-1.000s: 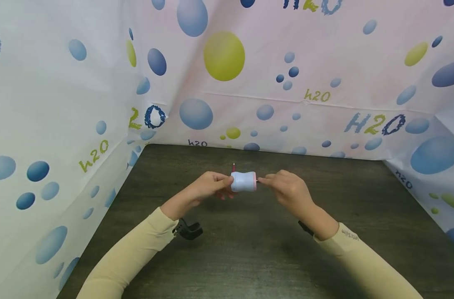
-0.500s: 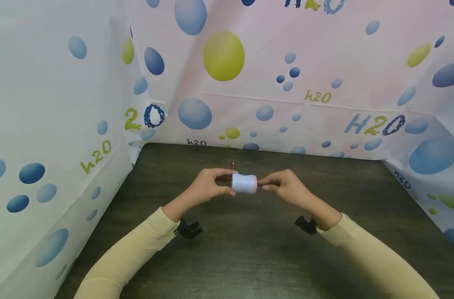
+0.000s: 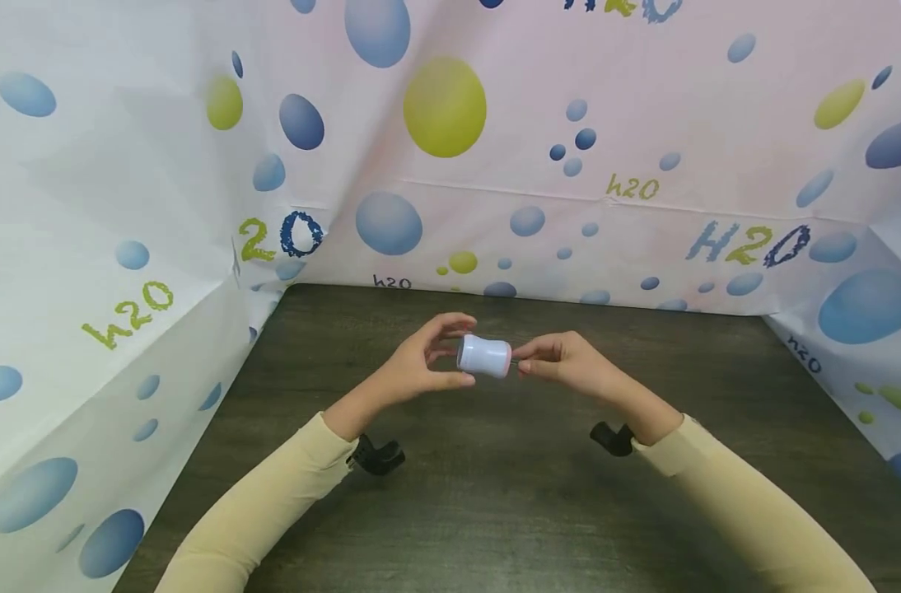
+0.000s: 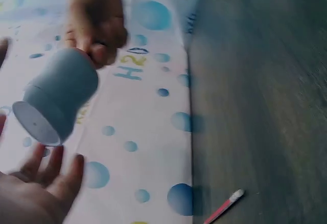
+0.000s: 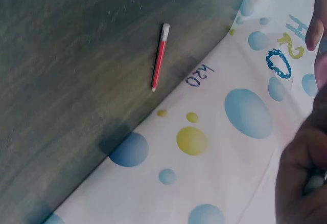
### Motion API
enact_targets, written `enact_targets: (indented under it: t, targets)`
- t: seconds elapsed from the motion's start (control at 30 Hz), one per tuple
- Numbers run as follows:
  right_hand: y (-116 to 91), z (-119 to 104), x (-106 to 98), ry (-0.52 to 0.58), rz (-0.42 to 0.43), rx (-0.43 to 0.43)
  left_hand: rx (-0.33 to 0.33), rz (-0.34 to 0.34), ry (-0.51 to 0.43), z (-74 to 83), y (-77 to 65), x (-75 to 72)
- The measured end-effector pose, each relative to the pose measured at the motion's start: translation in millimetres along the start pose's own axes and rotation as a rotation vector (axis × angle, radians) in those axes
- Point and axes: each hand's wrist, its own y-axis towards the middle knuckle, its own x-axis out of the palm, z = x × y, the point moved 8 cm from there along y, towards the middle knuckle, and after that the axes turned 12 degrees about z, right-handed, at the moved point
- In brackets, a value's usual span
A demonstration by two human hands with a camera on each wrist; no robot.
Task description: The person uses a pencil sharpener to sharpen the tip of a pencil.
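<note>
A pale blue, waisted cylinder (image 3: 484, 357) with a pink end, looking like a small crank pencil sharpener, is held above the dark table. My right hand (image 3: 569, 362) pinches a thin dark part sticking out of the pink end. Around the other end my left hand (image 3: 409, 366) is spread, thumb below and fingers above. In the left wrist view the sharpener's round pale end face (image 4: 36, 123) points toward that hand, whose fingertips (image 4: 56, 157) look just apart from it, though blurred. A red pencil (image 5: 159, 58) with a white end lies on the table behind.
The dark wooden table (image 3: 458, 494) is bounded by white sheets (image 3: 606, 107) with blue and green dots at the back and both sides. Black wrist straps with camera mounts (image 3: 376, 455) hang under the forearms.
My left hand's fingers have spread from their hold on the sharpener. My right hand has rolled round at the pink end. The sharpener has tilted slightly, and the pencil is now mostly hidden in the head view.
</note>
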Motion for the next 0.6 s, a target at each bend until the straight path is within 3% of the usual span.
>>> enact_targets:
  t: [0.1, 0.23, 0.3, 0.37, 0.4, 0.47, 0.53, 0.6]
  targets:
    - [-5.3, -9.3, -4.7, -0.124, 0.138, -0.171, -0.201, -0.004, -0.083, -13.9, 0.8, -1.8]
    - [-21.6, -32.5, -4.7, -0.383, 0.377, -0.588, -0.432, -0.079, -0.005, -33.8, -4.8, 4.0]
    - [-32.7, -43.0, -1.1, -0.479, 0.499, -0.795, -0.489, -0.13, -0.002, -39.1, -7.7, 8.7]
    - [-40.4, -48.4, 3.1, -0.522, 0.58, -0.924, -0.505, -0.147, 0.003, -39.7, -9.1, 10.6]
    - [-42.0, -49.3, 4.5, -0.524, 0.601, -0.948, -0.504, -0.144, 0.0, -39.7, -9.0, 10.6]
    - [-40.9, -49.1, 6.0, -0.5, 0.599, -0.921, -0.471, -0.12, 0.005, -38.2, -7.7, 9.2]
    - [-36.2, -46.4, 6.2, -0.465, 0.55, -0.828, -0.416, -0.091, 0.054, -34.7, -6.6, 6.8]
    - [-28.3, -39.8, 5.6, -0.404, 0.445, -0.673, -0.346, -0.069, 0.108, -30.6, -6.7, 5.6]
